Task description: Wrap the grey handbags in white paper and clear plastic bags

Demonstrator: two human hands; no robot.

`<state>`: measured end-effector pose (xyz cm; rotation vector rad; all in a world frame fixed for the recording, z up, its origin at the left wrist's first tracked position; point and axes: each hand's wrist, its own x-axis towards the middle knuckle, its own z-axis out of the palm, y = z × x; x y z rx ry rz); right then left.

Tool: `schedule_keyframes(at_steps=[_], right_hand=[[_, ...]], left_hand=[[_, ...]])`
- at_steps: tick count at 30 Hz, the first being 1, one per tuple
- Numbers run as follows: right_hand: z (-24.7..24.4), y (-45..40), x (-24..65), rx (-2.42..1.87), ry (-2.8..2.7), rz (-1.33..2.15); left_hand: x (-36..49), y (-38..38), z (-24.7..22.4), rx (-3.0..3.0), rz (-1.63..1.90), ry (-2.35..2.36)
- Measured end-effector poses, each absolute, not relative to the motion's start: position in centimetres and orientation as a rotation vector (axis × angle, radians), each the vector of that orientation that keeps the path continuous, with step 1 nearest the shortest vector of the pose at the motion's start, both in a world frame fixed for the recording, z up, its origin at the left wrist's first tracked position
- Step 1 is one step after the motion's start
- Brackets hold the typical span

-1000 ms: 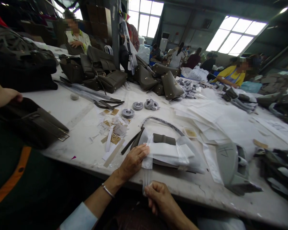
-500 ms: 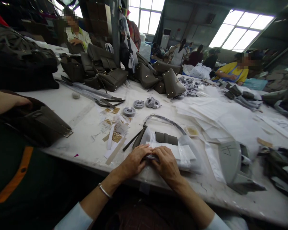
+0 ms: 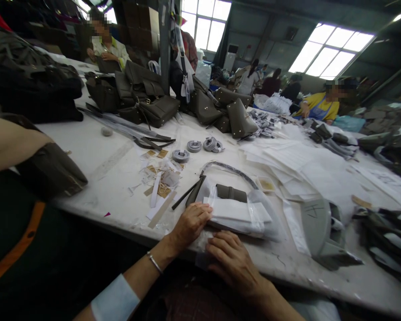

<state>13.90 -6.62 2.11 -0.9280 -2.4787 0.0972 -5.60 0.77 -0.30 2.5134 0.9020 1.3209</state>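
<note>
A dark olive handbag (image 3: 231, 193), partly covered by white paper (image 3: 234, 211) and clear plastic, lies near the table's front edge. Its plastic-wrapped handle (image 3: 232, 166) arches behind it. My left hand (image 3: 191, 223) rests at the bag's near left corner, fingers together over the edge of the paper; what they hold, if anything, is hidden. Below the bag, at the table edge, my right hand (image 3: 232, 261) is bent over clear plastic (image 3: 202, 254); its fingertips are partly hidden, and whether they grip the plastic is unclear.
Cards and cords (image 3: 162, 178) lie left of the bag, with coiled straps (image 3: 181, 155) behind them. Paper sheets (image 3: 287, 165) spread to the right, near a grey tape dispenser (image 3: 317, 227). Dark bags (image 3: 150, 100) are piled behind. A person's arm (image 3: 13, 145) reaches in at left.
My right hand has moved down toward the table edge, away from the bag and my left hand. The neighbour's arm and dark bag at left have shifted.
</note>
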Motion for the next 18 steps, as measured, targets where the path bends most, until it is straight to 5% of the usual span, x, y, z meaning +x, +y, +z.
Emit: schedule_keyframes(at_steps=[6, 18], right_hand=[[-0.1, -7.0, 12.1, -0.907, -2.355, 0.165], [4.2, -6.5, 12.9, -0.915, -2.310, 0.398]], left_hand=[[-5.6, 0.8, -0.1, 2.501, 1.316, 0.932], [-5.1, 0.2, -0.3, 2.555, 1.314, 0.946]])
